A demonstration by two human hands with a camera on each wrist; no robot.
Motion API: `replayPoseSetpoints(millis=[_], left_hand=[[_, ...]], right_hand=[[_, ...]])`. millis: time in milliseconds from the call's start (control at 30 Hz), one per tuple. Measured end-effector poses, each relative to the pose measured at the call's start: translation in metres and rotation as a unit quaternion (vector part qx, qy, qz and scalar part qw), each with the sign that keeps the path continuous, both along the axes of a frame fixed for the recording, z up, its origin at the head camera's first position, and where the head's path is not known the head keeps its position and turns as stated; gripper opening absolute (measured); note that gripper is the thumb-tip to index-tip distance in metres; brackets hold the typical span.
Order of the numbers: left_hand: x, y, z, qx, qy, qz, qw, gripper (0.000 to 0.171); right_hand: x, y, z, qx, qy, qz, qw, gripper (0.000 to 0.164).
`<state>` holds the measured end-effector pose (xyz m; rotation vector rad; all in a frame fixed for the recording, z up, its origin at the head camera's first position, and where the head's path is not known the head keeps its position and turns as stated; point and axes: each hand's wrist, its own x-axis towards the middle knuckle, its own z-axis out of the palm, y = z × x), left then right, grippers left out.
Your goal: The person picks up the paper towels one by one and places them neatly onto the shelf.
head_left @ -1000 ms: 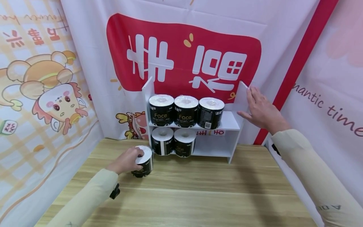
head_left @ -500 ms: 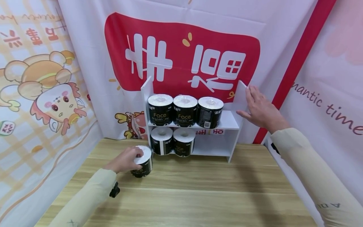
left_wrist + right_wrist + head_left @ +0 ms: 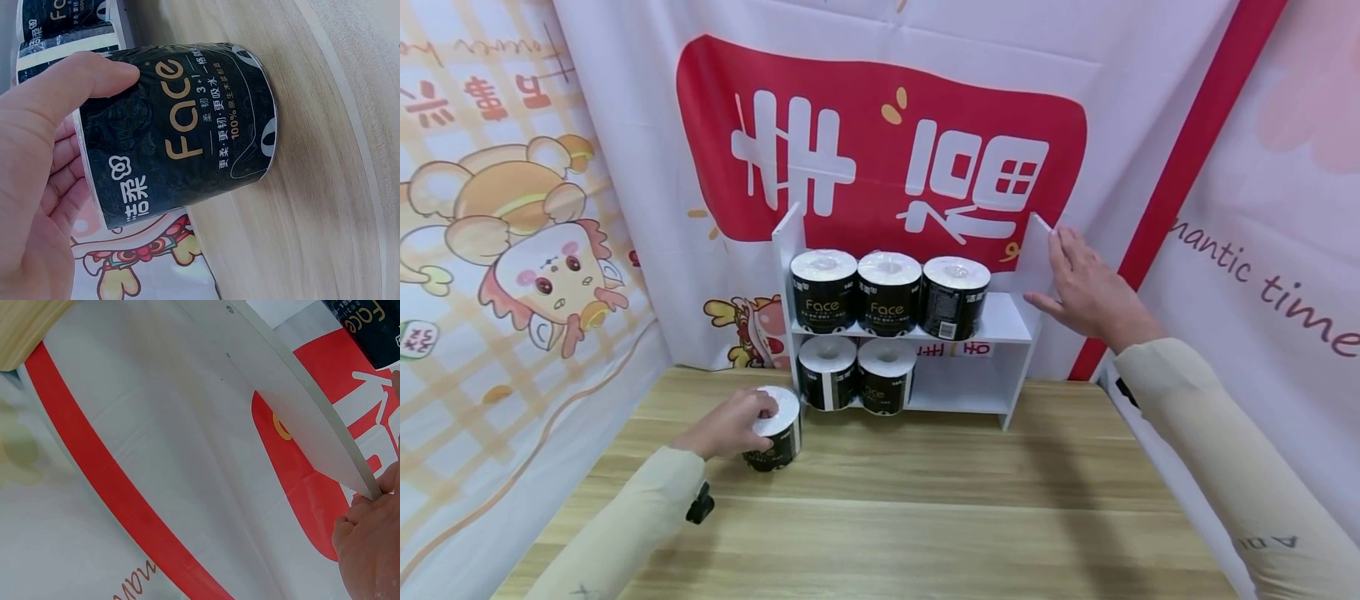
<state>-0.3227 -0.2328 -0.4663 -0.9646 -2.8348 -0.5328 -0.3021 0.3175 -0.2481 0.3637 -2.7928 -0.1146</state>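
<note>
My left hand (image 3: 730, 425) grips a black-wrapped toilet roll (image 3: 187, 125) that stands on the table left of a white shelf (image 3: 970, 400). In the left wrist view the thumb lies on the wrapper, and the other fingers reach over the white end, their tips hidden. At the shelf's right side panel (image 3: 325, 431), my right hand (image 3: 1093, 292) holds the front edge, its thumb inside and its fingers along the outer face. Three similar rolls (image 3: 889, 296) line the upper board. Two more rolls (image 3: 827, 375) stand on the lower level, at the left.
The wooden table (image 3: 910, 533) runs toward me in front of the shelf. A printed curtain (image 3: 880, 125) hangs close behind it. Another printed cloth (image 3: 550, 250) borders the table on the left, and a pale one (image 3: 1262, 250) on the right.
The head view has shifted slightly. Both hands keep their places, the left on the toilet roll and the right at the shelf panel, and the rolls stand as before.
</note>
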Motion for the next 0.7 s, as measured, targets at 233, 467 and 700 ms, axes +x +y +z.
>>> replayPoseSetpoints(millis=[233, 467, 700], left_hand=[[0.005, -0.001, 0.003, -0.004, -0.002, 0.001, 1.0000, 0.029], [0.013, 0.000, 0.005, -0.010, 0.003, -0.011, 0.9999, 0.030], [0.019, 0.004, 0.010, -0.012, 0.000, -0.017, 0.9998, 0.031]], right_hand=[[0.001, 0.000, 0.000, 0.002, 0.002, 0.002, 1.000, 0.114], [0.002, 0.000, 0.000, 0.000, -0.003, 0.003, 1.000, 0.114], [0.003, -0.001, -0.001, -0.002, -0.001, 0.002, 1.000, 0.114]])
